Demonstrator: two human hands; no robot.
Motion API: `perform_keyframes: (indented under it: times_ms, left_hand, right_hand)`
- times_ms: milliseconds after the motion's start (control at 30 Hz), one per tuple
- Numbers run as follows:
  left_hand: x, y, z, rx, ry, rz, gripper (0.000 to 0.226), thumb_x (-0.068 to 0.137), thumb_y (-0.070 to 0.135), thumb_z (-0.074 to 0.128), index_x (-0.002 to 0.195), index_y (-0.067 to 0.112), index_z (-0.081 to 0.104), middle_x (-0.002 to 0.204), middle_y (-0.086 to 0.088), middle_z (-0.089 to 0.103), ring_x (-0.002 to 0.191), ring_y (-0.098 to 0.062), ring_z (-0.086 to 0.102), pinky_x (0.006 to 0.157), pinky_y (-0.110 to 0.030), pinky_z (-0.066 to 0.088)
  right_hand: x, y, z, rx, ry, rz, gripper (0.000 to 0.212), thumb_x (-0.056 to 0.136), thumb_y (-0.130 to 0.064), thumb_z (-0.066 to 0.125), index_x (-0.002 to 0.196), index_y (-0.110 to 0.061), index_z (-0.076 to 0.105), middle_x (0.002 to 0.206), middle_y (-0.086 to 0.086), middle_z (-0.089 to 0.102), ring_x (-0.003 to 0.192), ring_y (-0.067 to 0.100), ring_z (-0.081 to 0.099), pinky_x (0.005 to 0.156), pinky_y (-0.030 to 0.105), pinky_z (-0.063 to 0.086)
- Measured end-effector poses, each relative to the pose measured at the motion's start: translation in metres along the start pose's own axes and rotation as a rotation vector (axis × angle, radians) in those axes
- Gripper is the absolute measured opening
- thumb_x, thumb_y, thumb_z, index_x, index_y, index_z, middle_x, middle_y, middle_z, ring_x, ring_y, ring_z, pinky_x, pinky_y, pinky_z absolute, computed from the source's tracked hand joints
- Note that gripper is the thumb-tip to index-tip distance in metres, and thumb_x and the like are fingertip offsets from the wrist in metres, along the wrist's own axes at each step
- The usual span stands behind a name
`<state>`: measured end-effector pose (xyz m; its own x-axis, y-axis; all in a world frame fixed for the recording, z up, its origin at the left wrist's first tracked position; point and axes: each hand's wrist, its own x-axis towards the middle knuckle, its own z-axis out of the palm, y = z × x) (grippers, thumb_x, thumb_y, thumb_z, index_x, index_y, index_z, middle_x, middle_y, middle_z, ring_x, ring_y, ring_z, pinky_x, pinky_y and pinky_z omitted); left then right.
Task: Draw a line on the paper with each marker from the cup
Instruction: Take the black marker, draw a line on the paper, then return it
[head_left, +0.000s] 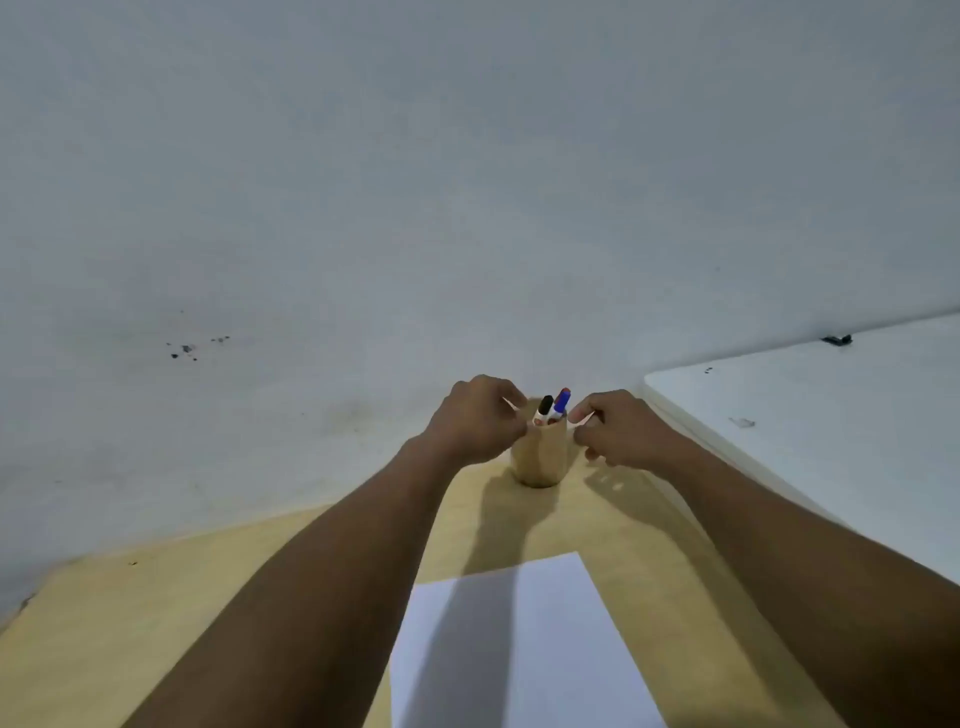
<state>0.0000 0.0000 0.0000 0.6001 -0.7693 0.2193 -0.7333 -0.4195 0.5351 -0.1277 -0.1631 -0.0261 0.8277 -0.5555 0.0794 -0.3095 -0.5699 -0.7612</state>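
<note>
A tan wooden cup (538, 457) stands at the far edge of the wooden table, against the wall. Out of it stick a black-capped marker (544, 408) and a blue-capped marker (560, 402), with a red tip just behind the blue one. My left hand (475, 418) is beside the cup's left rim, fingers curled, thumb and forefinger near the rim. My right hand (618, 428) hovers at the cup's right rim, fingers loosely curled and holding nothing. A white sheet of paper (519, 649) lies flat on the table between my forearms, partly in shadow.
The yellow wooden table (156, 623) ends at a grey-white wall (363, 208) with small dark marks. A white table (831, 415) adjoins on the right, with a small dark object (836, 340) at its back edge.
</note>
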Motion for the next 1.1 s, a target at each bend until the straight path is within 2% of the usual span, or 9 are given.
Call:
perform_keyframes:
  times_ms: [133, 333, 467, 567, 733, 800, 867, 1000, 1100]
  left_hand:
    - [0.027, 0.002, 0.018, -0.023, 0.027, -0.004, 0.039, 0.086, 0.036, 0.072, 0.123, 0.026, 0.069, 0.110, 0.004, 0.075, 0.094, -0.016, 0.072, 0.089, -0.040, 0.059]
    - [0.057, 0.002, 0.031, 0.047, 0.009, 0.065, 0.021, 0.087, 0.025, 0.072, 0.107, 0.025, 0.078, 0.097, 0.005, 0.079, 0.087, -0.013, 0.072, 0.081, -0.040, 0.061]
    - [0.055, 0.000, 0.024, 0.063, 0.088, 0.108, 0.017, 0.088, 0.025, 0.070, 0.102, 0.022, 0.079, 0.094, 0.007, 0.079, 0.088, -0.013, 0.072, 0.081, -0.039, 0.060]
    - [0.044, 0.004, 0.002, -0.013, 0.208, 0.119, 0.013, 0.086, 0.029, 0.073, 0.096, 0.023, 0.079, 0.085, 0.012, 0.077, 0.086, -0.009, 0.072, 0.083, -0.032, 0.058]
    - [0.013, 0.023, -0.050, -0.331, 0.279, 0.057, 0.014, 0.089, 0.023, 0.076, 0.097, 0.013, 0.078, 0.087, 0.000, 0.080, 0.071, -0.012, 0.078, 0.070, -0.026, 0.059]
    - [-0.003, 0.022, -0.067, -0.490, 0.269, 0.008, 0.014, 0.090, 0.022, 0.075, 0.097, 0.010, 0.077, 0.086, -0.003, 0.081, 0.073, -0.017, 0.079, 0.069, -0.030, 0.059]
    - [-0.021, 0.017, -0.081, -0.628, 0.266, -0.044, 0.018, 0.092, 0.023, 0.075, 0.097, 0.006, 0.077, 0.089, -0.007, 0.081, 0.076, -0.022, 0.079, 0.068, -0.031, 0.057]
    - [-0.058, -0.009, -0.100, -0.808, 0.280, -0.171, 0.033, 0.092, 0.033, 0.074, 0.102, 0.001, 0.074, 0.086, -0.008, 0.079, 0.074, -0.023, 0.078, 0.069, -0.031, 0.058]
    - [-0.084, -0.036, -0.104, -0.905, 0.237, -0.273, 0.037, 0.092, 0.040, 0.071, 0.106, 0.005, 0.075, 0.086, -0.006, 0.076, 0.075, -0.023, 0.075, 0.070, -0.030, 0.056]
  right_hand:
    - [0.023, 0.014, 0.009, -0.001, 0.028, -0.010, 0.015, 0.088, -0.013, 0.065, 0.087, -0.028, 0.069, 0.083, 0.007, 0.075, 0.079, 0.024, 0.076, 0.060, 0.026, 0.050]
    - [0.040, 0.028, 0.013, 0.053, 0.043, -0.032, 0.015, 0.088, -0.014, 0.067, 0.098, -0.020, 0.076, 0.087, 0.008, 0.075, 0.080, 0.025, 0.076, 0.061, 0.024, 0.051]
    - [0.038, 0.028, 0.014, 0.059, 0.046, -0.019, 0.017, 0.086, -0.013, 0.067, 0.099, -0.020, 0.075, 0.086, 0.008, 0.076, 0.076, 0.022, 0.076, 0.062, 0.026, 0.052]
    - [0.031, 0.016, 0.012, 0.085, 0.073, -0.043, 0.019, 0.083, -0.017, 0.071, 0.102, -0.021, 0.075, 0.092, 0.004, 0.074, 0.072, 0.013, 0.066, 0.066, 0.024, 0.049]
    - [0.012, -0.029, 0.010, 0.184, 0.078, -0.152, 0.027, 0.082, -0.026, 0.080, 0.109, -0.023, 0.075, 0.106, 0.000, 0.071, 0.088, 0.013, 0.066, 0.070, 0.021, 0.047]
    - [0.001, -0.052, 0.009, 0.289, 0.040, -0.187, 0.018, 0.085, -0.021, 0.078, 0.101, -0.015, 0.077, 0.100, 0.010, 0.075, 0.081, 0.016, 0.068, 0.062, 0.017, 0.050]
    - [-0.011, -0.073, 0.007, 0.347, -0.039, -0.209, 0.016, 0.088, -0.021, 0.077, 0.098, -0.009, 0.077, 0.094, 0.018, 0.077, 0.074, 0.016, 0.067, 0.061, 0.025, 0.050]
    - [-0.034, -0.107, 0.003, 0.506, -0.227, -0.197, 0.021, 0.090, -0.025, 0.076, 0.106, -0.013, 0.077, 0.087, 0.012, 0.079, 0.068, 0.019, 0.069, 0.059, 0.027, 0.046]
    - [-0.048, -0.122, 0.011, 0.810, -0.412, -0.128, 0.029, 0.091, -0.027, 0.070, 0.115, -0.011, 0.073, 0.094, 0.011, 0.077, 0.073, 0.019, 0.070, 0.064, 0.027, 0.051]
